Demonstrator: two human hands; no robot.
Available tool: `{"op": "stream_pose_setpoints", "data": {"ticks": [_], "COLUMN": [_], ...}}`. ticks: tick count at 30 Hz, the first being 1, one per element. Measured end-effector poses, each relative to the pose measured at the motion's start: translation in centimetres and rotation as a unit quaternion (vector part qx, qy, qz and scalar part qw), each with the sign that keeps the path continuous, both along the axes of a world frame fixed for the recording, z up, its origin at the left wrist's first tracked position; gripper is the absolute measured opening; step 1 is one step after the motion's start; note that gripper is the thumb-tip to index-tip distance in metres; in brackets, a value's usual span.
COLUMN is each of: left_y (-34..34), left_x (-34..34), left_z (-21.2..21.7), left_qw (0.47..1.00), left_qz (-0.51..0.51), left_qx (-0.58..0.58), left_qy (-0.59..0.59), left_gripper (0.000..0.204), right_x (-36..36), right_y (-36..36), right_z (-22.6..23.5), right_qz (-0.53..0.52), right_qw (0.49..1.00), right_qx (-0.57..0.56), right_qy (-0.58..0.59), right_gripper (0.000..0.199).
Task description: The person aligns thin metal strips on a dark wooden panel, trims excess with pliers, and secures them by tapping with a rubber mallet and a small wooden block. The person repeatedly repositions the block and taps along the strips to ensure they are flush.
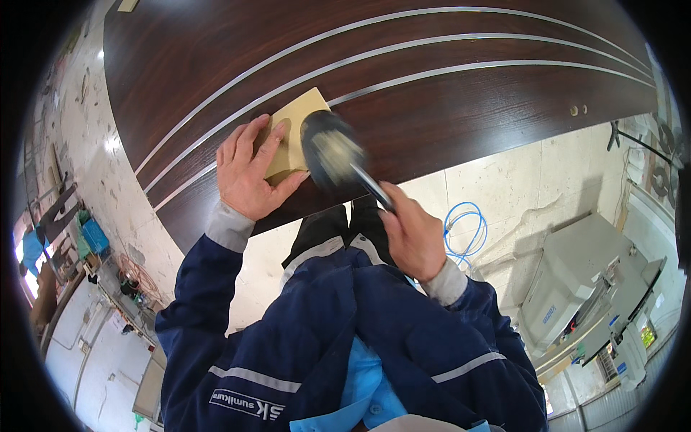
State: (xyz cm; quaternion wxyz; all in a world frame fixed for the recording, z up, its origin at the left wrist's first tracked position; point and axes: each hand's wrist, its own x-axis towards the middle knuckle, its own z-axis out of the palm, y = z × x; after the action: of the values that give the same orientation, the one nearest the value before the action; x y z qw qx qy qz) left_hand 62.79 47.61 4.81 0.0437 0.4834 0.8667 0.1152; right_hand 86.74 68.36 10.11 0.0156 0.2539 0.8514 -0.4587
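A dark brown wood-grain panel [461,108] with three thin silver strips lies across the work area. On top of it is a pale yellow flat block [294,115]. My left hand [248,173] holds this block by its left part, thumb along the near edge and fingers over its top. In my right hand [417,234] is the handle of a rubber mallet [332,155], gripped with closed fingers. The mallet's black head, with a pale yellowish patch, is smeared by motion. It overlaps the block's right side; whether they touch I cannot tell.
Two small round holes [579,110] mark the panel's right end. A coiled blue hose [466,229] lies on the pale floor to the right, near a large grey machine [568,281]. Cluttered shelving and a workbench [93,288] stand at the left.
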Motion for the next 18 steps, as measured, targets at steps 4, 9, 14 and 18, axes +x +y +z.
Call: {"op": "stream_pose_setpoints", "data": {"ticks": [4,9,14,18], "left_y": [0.5,1.9,4.2,6.5], "left_x": [-0.8,-1.1,-1.2,-0.8], "left_z": [-0.4,-0.6,-1.2,-1.4], "left_qw": [0.996,0.998,0.994,0.992], "left_qz": [0.013,-0.022,-0.031,-0.036], "left_qx": [0.066,0.045,0.094,0.115], "left_qy": [-0.053,-0.022,-0.038,-0.037], "left_gripper": [0.072,0.076,0.08,0.079], "right_x": [-0.4,-0.6,-0.7,-0.2], "right_y": [-2.6,-3.4,-3.6,-2.9], "right_z": [0.7,1.4,2.6,1.7], "right_qz": [0.019,-0.044,-0.136,-0.182], "right_qw": [0.997,0.998,0.987,0.982], "right_qx": [0.015,0.033,-0.004,0.004], "right_qy": [0.074,0.042,0.089,-0.045], "right_gripper": [0.043,0.038,0.033,0.032]}}
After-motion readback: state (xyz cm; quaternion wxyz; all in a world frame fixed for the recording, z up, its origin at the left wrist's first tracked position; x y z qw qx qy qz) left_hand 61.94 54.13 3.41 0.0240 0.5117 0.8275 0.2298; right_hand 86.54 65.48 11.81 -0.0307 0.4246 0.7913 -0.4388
